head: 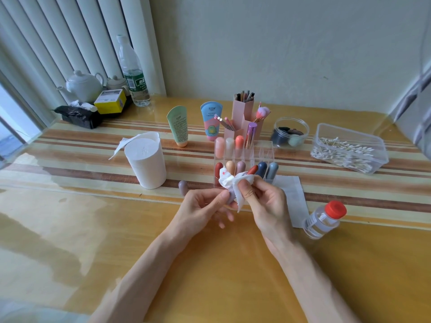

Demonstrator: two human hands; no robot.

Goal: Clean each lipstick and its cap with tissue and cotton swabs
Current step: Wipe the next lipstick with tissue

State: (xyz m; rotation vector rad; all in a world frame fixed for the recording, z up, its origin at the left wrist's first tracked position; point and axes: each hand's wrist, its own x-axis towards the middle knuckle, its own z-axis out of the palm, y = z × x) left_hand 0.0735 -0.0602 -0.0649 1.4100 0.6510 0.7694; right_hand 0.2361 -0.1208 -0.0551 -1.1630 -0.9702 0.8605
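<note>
A mauve lipstick [230,198] is gripped by the left hand [203,206] and wiped with tissue [228,180] pinched in the right hand [268,206] — its likely cap [183,186], stood nearby, is probably due next.

You can read 怡寶 on the water bottle [133,73]'s green label; print on the green tube [178,125] and the blue tube [211,123] is too small.

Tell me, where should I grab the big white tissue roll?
Wrap your hand round the middle of the tissue roll, coming from the near side. It stands upright on its flat end, the round wall is bare there, and a loose sheet trails off the top left.
</note>
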